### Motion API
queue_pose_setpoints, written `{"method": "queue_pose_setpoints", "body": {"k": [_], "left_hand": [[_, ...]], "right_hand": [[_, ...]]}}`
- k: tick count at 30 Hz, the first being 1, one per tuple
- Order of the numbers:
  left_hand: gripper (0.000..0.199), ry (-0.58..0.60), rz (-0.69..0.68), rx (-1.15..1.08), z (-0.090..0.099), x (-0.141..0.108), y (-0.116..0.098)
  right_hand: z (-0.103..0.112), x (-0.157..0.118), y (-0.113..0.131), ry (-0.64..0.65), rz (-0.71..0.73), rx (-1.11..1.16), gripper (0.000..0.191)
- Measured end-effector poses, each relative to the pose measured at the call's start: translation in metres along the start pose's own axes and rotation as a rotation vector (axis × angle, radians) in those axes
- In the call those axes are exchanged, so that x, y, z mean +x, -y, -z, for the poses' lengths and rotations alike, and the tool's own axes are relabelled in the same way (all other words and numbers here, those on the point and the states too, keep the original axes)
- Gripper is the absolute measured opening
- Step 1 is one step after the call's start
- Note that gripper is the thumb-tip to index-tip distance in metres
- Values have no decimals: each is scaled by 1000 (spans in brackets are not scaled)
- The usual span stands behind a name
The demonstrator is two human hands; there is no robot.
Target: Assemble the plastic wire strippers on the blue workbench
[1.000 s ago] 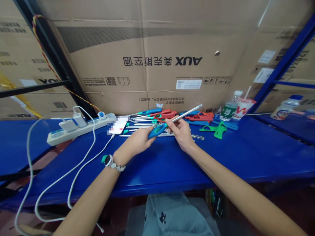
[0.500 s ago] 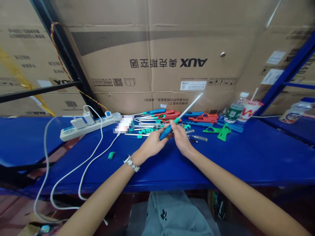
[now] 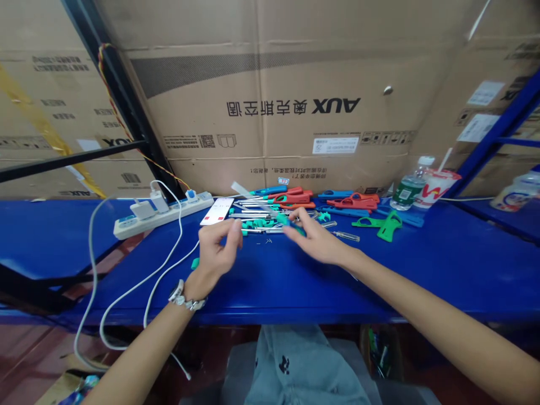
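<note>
Blue-and-green long-tubed lighter (image 3: 283, 219), one, clamped in my right grip (image 3: 318, 239) above the tabletop (image 3: 270, 281), its blurred tube (image 3: 241, 189) angled away to the left over the loose metal tubes (image 3: 247, 215), with my left grip (image 3: 217, 250) curled, apart from it, whether closed on anything I cannot tell.

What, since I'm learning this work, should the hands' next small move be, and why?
Probably the right hand should lower its tool beside the blue tool lying at the back. The held tool's tube already points leftward, roughly like that one's, and the left hand is apart from it, so the right hand alone could set it down.
</note>
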State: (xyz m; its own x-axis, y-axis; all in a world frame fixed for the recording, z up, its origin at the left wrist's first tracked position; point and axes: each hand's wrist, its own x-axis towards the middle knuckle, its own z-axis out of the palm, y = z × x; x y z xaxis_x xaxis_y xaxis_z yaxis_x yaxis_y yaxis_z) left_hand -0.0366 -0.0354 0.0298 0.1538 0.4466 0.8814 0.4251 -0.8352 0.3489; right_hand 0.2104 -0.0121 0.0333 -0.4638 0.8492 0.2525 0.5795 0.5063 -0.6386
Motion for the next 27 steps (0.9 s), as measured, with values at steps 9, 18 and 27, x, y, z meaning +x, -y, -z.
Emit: {"method": "queue_pose_setpoints", "body": {"k": [9, 18, 27], "left_hand": [[56, 78, -27, -16, -20, 12, 6], [54, 412, 90, 99, -58, 38, 22], [40, 818, -69, 90, -76, 18, 21]], "right_hand": [[-39, 2, 2, 161, 221, -486, 27], [-4, -4, -19, -215, 62, -290, 18], [17, -31, -37, -143, -306, -490, 21]]}}
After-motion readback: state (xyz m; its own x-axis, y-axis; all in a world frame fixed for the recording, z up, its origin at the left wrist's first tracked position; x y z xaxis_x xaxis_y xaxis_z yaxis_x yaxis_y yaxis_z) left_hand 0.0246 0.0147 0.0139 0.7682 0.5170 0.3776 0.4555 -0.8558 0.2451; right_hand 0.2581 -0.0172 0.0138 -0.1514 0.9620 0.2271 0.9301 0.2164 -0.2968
